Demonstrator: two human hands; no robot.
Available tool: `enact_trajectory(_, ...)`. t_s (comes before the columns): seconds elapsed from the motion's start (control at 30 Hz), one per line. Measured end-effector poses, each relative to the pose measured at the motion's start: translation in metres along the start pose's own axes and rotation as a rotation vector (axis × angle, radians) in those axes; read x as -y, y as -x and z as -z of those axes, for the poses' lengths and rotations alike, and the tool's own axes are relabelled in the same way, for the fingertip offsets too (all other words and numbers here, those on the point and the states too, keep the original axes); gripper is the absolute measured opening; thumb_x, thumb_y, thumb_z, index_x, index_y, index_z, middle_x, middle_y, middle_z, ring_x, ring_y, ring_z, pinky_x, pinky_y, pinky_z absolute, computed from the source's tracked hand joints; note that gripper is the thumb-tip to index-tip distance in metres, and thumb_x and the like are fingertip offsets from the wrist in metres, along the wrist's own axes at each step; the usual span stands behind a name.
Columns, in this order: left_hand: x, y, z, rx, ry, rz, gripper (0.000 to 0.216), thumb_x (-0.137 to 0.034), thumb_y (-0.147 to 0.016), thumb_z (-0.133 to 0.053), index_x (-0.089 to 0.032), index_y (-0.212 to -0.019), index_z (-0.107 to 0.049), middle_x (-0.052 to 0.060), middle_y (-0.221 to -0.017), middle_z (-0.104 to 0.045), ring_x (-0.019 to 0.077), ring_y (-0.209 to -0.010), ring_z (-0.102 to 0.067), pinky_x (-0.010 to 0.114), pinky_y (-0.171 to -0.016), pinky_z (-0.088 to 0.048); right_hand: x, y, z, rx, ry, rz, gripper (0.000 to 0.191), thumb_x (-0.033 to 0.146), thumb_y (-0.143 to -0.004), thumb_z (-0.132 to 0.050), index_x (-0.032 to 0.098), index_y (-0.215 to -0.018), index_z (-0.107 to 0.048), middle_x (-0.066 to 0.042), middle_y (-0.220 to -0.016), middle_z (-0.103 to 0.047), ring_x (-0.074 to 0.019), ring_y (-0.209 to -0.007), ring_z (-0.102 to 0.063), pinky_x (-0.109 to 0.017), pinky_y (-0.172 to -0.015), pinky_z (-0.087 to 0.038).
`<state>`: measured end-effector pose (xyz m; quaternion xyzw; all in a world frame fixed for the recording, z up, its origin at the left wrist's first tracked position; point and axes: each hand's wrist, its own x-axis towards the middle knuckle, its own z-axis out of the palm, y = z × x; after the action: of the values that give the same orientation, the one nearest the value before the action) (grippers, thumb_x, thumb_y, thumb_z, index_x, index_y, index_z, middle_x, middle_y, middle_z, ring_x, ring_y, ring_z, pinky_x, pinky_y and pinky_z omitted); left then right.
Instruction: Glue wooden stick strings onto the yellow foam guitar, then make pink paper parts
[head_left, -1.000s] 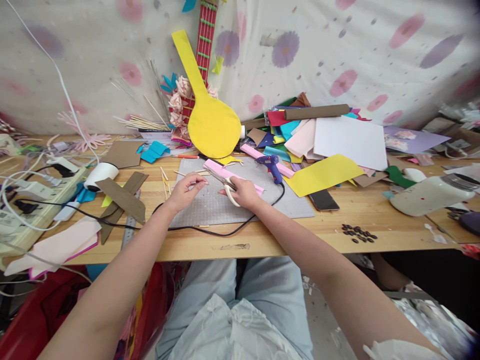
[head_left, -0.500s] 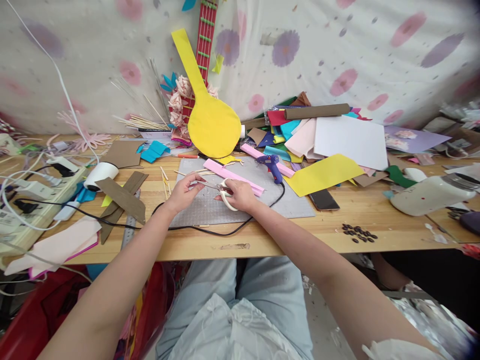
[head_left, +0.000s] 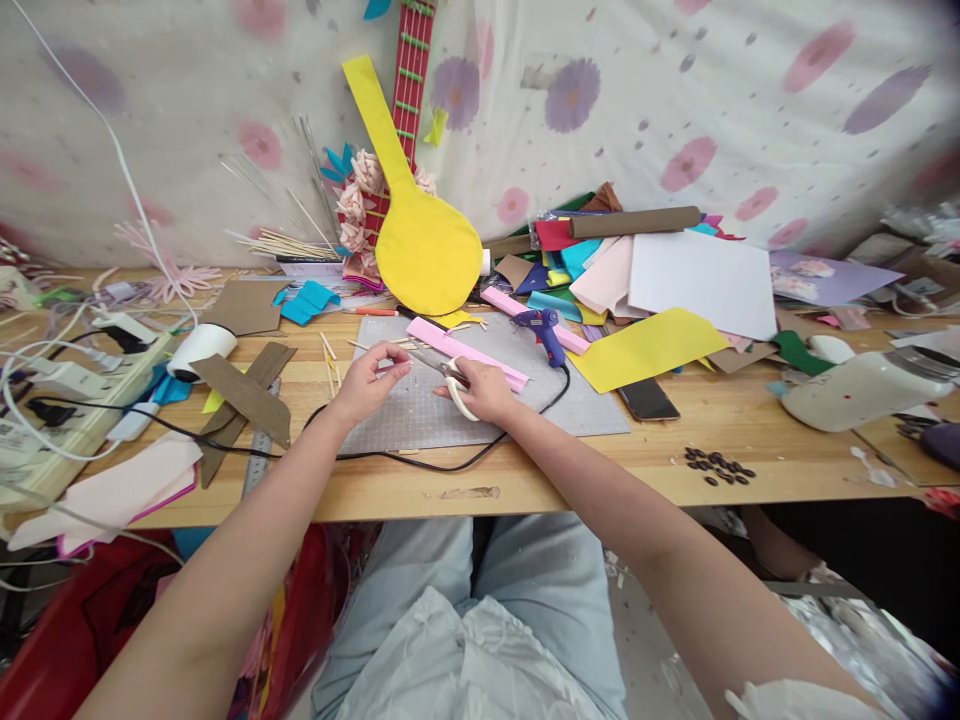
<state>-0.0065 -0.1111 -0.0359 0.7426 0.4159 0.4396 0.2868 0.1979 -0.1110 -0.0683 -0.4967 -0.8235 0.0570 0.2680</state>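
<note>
My right hand (head_left: 484,388) grips white-handled scissors (head_left: 459,396) over the grey cutting mat (head_left: 405,425). Their metal blades point left, toward my left hand (head_left: 367,385). The thumb and forefinger of that left hand are pinched together by the blade tips; whatever is between them is too small to make out. A folded pink strip (head_left: 469,355) lies on the mat just behind the blades. Right of my right hand rests a purple glue gun (head_left: 547,335), its black cord looping in front of both hands.
A yellow banjo-shaped cutout (head_left: 427,250) leans at the back against a red fretted neck (head_left: 411,80). Yellow sheet (head_left: 649,345), phone (head_left: 649,399), dark beads (head_left: 718,466) and a white bottle (head_left: 862,390) lie rightward. Brown strips (head_left: 244,400) and a power strip (head_left: 75,400) are leftward.
The scissor blades have parted and tilted up slightly, and my left fingers have shifted a little to the right. The things on the table stay put.
</note>
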Motion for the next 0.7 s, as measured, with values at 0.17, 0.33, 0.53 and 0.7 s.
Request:
enact_trajectory(0.17, 0.0039, 0.0003, -0.0013, 0.001, 0.016, 0.003, 0.017, -0.033, -0.073, -0.054, -0.018, -0.081, -0.052, 0.003, -0.085, -0.057, 0.0148, -0.084, -0.052, 0.027, -0.072, -0.044, 0.0033, 0.0004, 0.0, 0.034, -0.002, 0.093, 0.036, 0.054, -0.076, -0.045, 0.018, -0.074, -0.048, -0.003, -0.073, -0.058, -0.0129, -0.065, -0.048, -0.023, -0.057, -0.026)
enact_trajectory(0.33, 0.0061, 0.0005, -0.0013, 0.002, 0.009, 0.013, 0.017, -0.033, -0.073, -0.054, -0.018, -0.081, -0.052, 0.003, -0.084, -0.056, 0.015, -0.084, -0.052, 0.026, -0.07, -0.044, 0.0037, -0.0004, 0.0004, 0.032, 0.017, 0.091, 0.036, 0.054, -0.076, -0.045, 0.018, -0.073, -0.05, -0.003, -0.073, -0.059, -0.0126, -0.064, -0.048, -0.023, -0.056, -0.025)
enact_trajectory(0.53, 0.004, 0.0002, -0.0023, 0.003, 0.021, -0.006, 0.017, -0.033, -0.074, -0.053, -0.017, -0.081, -0.052, 0.002, -0.081, -0.054, 0.0133, -0.081, -0.052, 0.025, -0.071, -0.043, 0.0033, -0.0003, -0.0008, 0.002, 0.058, 0.018, 0.04, 0.057, -0.074, -0.046, 0.018, -0.07, -0.053, -0.002, -0.067, -0.06, -0.0126, -0.061, -0.051, -0.023, -0.054, -0.023)
enact_trajectory(0.7, 0.0021, -0.0005, -0.0021, -0.043, -0.066, -0.032, 0.016, -0.033, -0.077, -0.051, -0.017, -0.079, -0.051, 0.002, -0.081, -0.055, 0.0116, -0.077, -0.052, 0.024, -0.07, -0.043, -0.0015, -0.0031, -0.0018, -0.046, 0.113, -0.108, 0.039, 0.055, -0.077, -0.042, 0.018, -0.072, -0.055, -0.003, -0.069, -0.062, -0.0134, -0.063, -0.054, -0.023, -0.055, -0.023)
